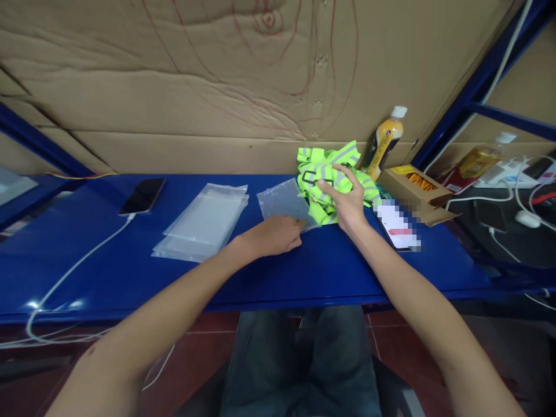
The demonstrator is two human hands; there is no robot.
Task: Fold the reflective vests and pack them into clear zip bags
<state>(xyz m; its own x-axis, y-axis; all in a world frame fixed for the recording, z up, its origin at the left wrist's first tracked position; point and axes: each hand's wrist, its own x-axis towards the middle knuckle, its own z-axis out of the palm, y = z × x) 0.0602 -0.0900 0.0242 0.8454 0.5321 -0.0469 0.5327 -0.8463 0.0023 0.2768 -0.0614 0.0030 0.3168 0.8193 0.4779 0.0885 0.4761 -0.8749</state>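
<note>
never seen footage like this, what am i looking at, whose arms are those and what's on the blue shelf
One camera, worn on a person's head, looks down at their own two bare arms. The left hand presses on a clear plastic bag lying on the blue table. The right hand rests on a pile of neon yellow reflective vests. To the left lie a stack of clear bags and a charging phone; to the right, a juice bottle and an open cardboard box.

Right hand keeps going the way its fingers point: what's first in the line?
The right hand already rests on the vests, fingers pointing up-left. Straight on it meets more of that pile, then probably the cardboard wall; depth is unclear.
</note>
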